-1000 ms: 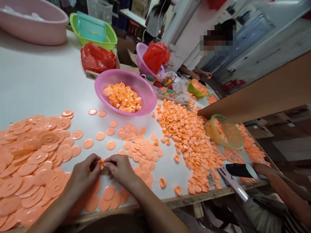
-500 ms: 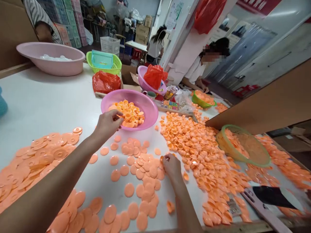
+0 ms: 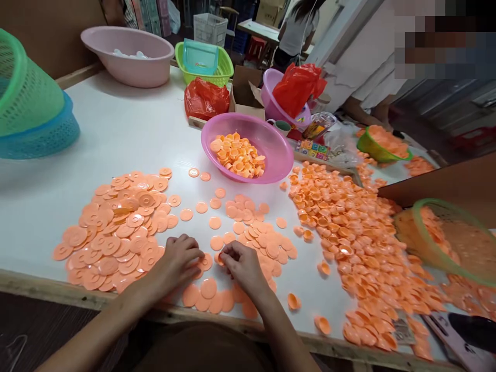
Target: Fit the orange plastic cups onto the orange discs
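My left hand (image 3: 181,262) is low over the table with its fingers curled down onto an orange plastic disc (image 3: 207,262). Just to its right, my right hand (image 3: 242,264) pinches a small orange plastic cup (image 3: 219,258) between thumb and fingers. Flat orange discs (image 3: 271,243) lie spread around and behind the right hand. Left of my left hand is a heap of ringed orange discs (image 3: 112,243). A pink basin (image 3: 277,150) farther back holds a pile of orange pieces (image 3: 238,155).
Many small orange cups (image 3: 341,227) cover the table's right side, beside a green-rimmed basket (image 3: 416,232). Green and blue baskets (image 3: 34,119) stand at the left. A pale pink tub (image 3: 127,54) and a red bag (image 3: 207,98) sit at the back. A person (image 3: 377,103) works at the far right.
My left hand has come back from the pink basin to the discs in front of me. My right hand has moved left toward it. The view has tilted down.
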`<state>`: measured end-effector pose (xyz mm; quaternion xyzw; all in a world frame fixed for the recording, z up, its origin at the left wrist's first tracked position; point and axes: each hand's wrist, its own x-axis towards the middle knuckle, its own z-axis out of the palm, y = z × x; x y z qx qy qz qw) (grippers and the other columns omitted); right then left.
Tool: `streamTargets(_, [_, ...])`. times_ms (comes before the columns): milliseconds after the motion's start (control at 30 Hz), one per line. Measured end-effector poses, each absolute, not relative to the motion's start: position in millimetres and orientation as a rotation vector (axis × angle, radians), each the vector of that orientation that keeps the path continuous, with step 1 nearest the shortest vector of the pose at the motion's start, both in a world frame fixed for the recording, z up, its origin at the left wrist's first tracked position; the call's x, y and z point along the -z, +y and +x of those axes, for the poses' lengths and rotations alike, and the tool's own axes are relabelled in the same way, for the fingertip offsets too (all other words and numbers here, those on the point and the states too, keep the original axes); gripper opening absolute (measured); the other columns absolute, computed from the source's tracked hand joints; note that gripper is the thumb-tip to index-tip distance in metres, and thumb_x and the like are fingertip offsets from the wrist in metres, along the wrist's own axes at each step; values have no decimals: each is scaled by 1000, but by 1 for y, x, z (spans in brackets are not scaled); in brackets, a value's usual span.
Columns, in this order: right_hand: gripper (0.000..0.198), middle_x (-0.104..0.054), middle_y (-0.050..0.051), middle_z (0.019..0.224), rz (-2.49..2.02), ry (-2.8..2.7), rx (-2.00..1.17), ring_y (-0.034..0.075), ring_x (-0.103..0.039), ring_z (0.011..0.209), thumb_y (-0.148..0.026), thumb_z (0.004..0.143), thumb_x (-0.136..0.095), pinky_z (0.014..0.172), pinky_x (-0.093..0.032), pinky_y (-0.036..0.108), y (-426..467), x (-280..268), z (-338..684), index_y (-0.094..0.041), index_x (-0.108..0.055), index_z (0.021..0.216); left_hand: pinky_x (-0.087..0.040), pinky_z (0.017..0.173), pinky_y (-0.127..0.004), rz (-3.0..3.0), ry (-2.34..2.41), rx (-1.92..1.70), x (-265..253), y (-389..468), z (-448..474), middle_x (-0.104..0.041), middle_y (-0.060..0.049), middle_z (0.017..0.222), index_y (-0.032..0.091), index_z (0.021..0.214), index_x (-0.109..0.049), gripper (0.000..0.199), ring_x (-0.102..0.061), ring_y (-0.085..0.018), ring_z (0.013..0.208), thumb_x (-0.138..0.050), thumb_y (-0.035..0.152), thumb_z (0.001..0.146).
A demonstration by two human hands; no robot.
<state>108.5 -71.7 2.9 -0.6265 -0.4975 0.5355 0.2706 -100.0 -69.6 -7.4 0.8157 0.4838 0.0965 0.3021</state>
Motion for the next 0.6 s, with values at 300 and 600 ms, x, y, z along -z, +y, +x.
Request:
streamTargets(300, [7,-57,-5,50,-1736,-1401,-1417,12,-50,41,-20,76,-56,42,-36,22,-73,7,104,-21,-60,70,-32,83,-39,1930,1399,-216,1,-70,-92,-68,-4,98,23,104,-64,32,-58,-22,95,-47,11,81])
streamTargets(600, [10,-56,-4,51,-1803,-1486,-1237,13,-51,50,-19,74,-56,48,-37,23,-77,4,106,-22,-58,64,-29,78,-39,2004,1524,-96,-5,-74,-95,-67,-6,95,22,99,-64,30,-57,-27,96,-55,12,73])
